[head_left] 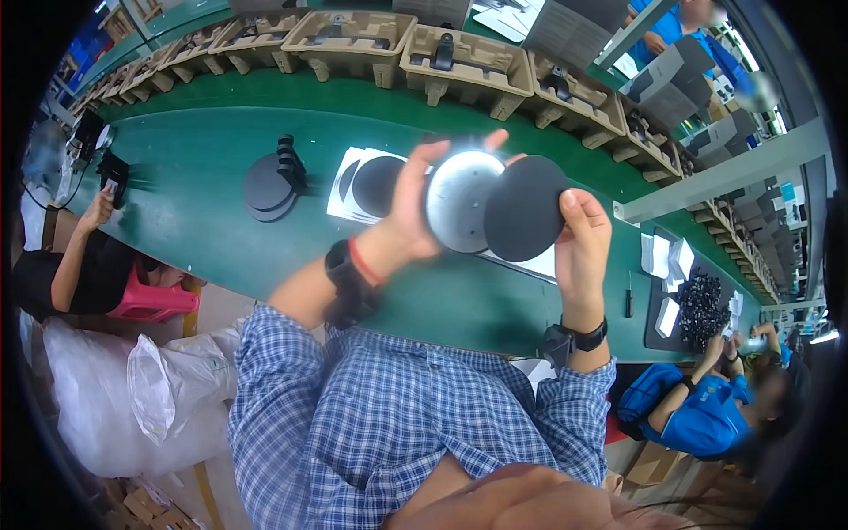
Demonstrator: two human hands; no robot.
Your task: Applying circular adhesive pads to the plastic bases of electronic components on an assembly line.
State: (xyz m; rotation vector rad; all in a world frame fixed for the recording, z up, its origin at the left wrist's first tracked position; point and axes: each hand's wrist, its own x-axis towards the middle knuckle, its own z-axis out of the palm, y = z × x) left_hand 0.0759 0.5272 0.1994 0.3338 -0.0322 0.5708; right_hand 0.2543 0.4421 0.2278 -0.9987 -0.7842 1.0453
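Above the green table (pixel 424 309), my left hand (pixel 406 208) is wrapped round a silvery round metal plate (pixel 457 212) with several small holes or marks on its face. Between the thumb and fingers of my right hand (pixel 583 243) is the right edge of a thin black round pad (pixel 526 210). The pad overlaps the plate's right side; whether they touch I cannot tell. Just left of my left hand lie white sheets (pixel 338 196) bearing black round pads (pixel 378 184). Farther left are dark discs (pixel 268 184) with a black upright bracket (pixel 289 163) by them.
Moulded pulp trays (pixel 347 40) with black parts line the far side. A grey metal post (pixel 733 177) crosses at right, above a pile of small black parts (pixel 700 305). Co-workers sit at both ends, one in a blue shirt (pixel 707 415). Plastic bags (pixel 132 397) stand at lower left.
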